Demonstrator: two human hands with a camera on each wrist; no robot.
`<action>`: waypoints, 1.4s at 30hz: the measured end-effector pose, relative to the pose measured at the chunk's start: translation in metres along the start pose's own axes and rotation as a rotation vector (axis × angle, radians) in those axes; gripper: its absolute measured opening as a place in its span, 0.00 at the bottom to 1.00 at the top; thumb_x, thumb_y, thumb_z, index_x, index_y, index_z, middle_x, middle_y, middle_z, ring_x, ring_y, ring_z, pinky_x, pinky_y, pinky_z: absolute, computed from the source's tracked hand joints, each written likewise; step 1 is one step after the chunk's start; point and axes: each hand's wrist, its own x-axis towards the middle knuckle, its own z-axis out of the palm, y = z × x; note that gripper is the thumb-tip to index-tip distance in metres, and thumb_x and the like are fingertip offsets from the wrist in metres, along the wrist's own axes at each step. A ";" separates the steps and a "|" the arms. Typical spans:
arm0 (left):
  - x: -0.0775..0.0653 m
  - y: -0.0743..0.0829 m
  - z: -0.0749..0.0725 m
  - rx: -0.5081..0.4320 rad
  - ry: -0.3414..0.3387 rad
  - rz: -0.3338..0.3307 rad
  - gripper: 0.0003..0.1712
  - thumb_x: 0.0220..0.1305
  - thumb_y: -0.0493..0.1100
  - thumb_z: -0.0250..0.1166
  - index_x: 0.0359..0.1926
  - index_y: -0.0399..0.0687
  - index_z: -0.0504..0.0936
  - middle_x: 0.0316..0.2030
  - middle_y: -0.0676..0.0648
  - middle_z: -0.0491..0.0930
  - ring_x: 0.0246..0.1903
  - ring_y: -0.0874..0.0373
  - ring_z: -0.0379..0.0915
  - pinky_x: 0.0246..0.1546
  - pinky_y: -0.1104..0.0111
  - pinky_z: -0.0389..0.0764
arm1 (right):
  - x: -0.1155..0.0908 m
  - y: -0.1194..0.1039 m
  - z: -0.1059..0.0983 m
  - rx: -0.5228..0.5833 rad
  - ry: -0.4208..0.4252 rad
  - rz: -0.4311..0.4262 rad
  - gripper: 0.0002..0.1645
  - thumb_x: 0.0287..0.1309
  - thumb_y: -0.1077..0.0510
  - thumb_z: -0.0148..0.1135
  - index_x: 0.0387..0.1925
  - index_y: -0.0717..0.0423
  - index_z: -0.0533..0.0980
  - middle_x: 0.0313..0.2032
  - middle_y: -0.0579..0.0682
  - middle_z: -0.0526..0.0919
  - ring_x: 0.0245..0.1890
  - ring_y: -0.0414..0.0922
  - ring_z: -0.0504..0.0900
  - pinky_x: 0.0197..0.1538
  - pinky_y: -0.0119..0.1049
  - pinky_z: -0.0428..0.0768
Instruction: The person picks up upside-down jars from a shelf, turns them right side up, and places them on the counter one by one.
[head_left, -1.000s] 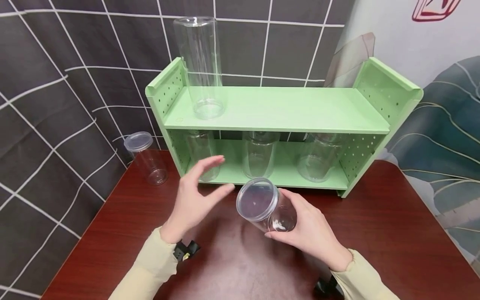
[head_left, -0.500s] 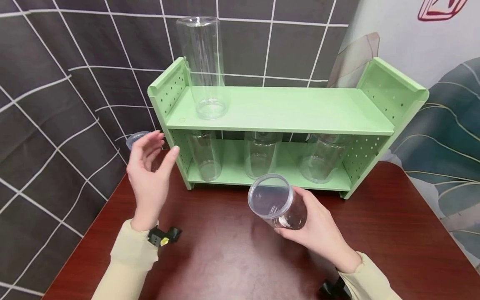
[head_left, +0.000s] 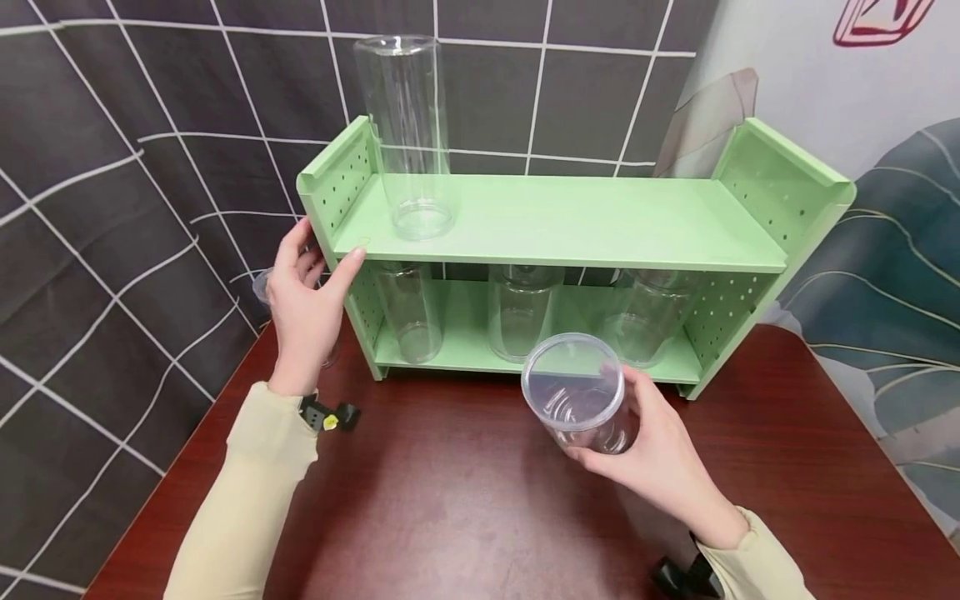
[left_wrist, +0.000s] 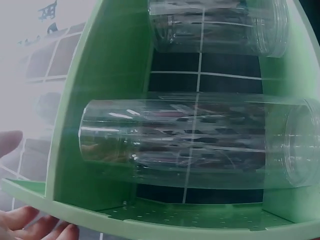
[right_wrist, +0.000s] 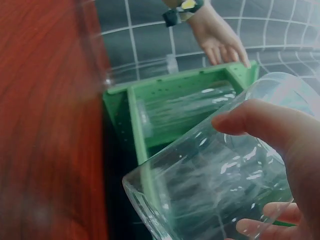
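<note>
My right hand [head_left: 660, 454] grips a clear plastic jar [head_left: 600, 437] by its side, thumb on the near side, its translucent round top tilted toward me above the table. In the right wrist view the thumb and fingertips [right_wrist: 227, 124] wrap the clear wall of the jar. At the left side panel [head_left: 322, 192] of a green two-tier shelf, my left hand [head_left: 303, 312] straddles the panel's front edge with loosely bent fingers. Its thumb is near the upper board's corner, and its fingers lie along the panel's outer side. Behind this hand a lidded jar [head_left: 261, 285] is mostly hidden.
A tall clear jar [head_left: 408, 133] stands on the left of the upper board [head_left: 585, 217]. On the lower board [head_left: 465, 329] stand a narrow jar [head_left: 408, 317] and wider jars [head_left: 525, 321] to its right. A dark tiled-pattern cloth [head_left: 90, 350] hangs beside the red-brown table [head_left: 450, 500].
My left hand has moved left and then up from the front of the shelf to its left side panel. My right hand has shifted right with the jar, whose top has tipped more upward.
</note>
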 end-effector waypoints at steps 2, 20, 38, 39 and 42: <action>0.002 0.000 0.001 0.004 -0.002 -0.015 0.38 0.59 0.37 0.76 0.70 0.41 0.72 0.62 0.44 0.77 0.59 0.54 0.76 0.61 0.66 0.75 | 0.001 -0.001 -0.005 0.018 0.011 0.011 0.63 0.27 0.56 0.91 0.69 0.54 0.67 0.53 0.51 0.81 0.51 0.48 0.81 0.52 0.25 0.75; 0.015 -0.005 0.003 0.145 0.148 0.058 0.22 0.59 0.41 0.76 0.54 0.41 0.87 0.44 0.41 0.87 0.40 0.60 0.85 0.45 0.70 0.84 | -0.004 -0.006 -0.070 0.004 0.228 0.112 0.68 0.23 0.69 0.89 0.72 0.46 0.67 0.59 0.49 0.77 0.53 0.39 0.75 0.49 0.22 0.67; 0.019 -0.005 -0.001 0.228 0.133 0.068 0.18 0.60 0.42 0.75 0.52 0.42 0.89 0.43 0.42 0.88 0.38 0.62 0.85 0.43 0.72 0.84 | -0.019 0.033 -0.124 0.062 0.456 0.362 0.63 0.32 0.80 0.79 0.72 0.46 0.64 0.57 0.46 0.76 0.44 0.37 0.79 0.42 0.16 0.76; 0.019 -0.005 -0.001 0.232 0.133 0.071 0.18 0.60 0.41 0.75 0.52 0.43 0.89 0.43 0.42 0.88 0.38 0.62 0.85 0.43 0.72 0.84 | -0.019 0.036 -0.126 0.106 0.478 0.364 0.62 0.33 0.81 0.77 0.71 0.48 0.64 0.56 0.47 0.76 0.43 0.38 0.80 0.42 0.16 0.77; 0.020 -0.006 -0.001 0.236 0.131 0.076 0.18 0.60 0.41 0.75 0.51 0.43 0.89 0.43 0.43 0.88 0.38 0.61 0.86 0.43 0.72 0.84 | -0.018 0.046 -0.131 0.278 0.546 0.367 0.60 0.32 0.85 0.73 0.70 0.51 0.65 0.56 0.52 0.76 0.41 0.40 0.81 0.42 0.18 0.78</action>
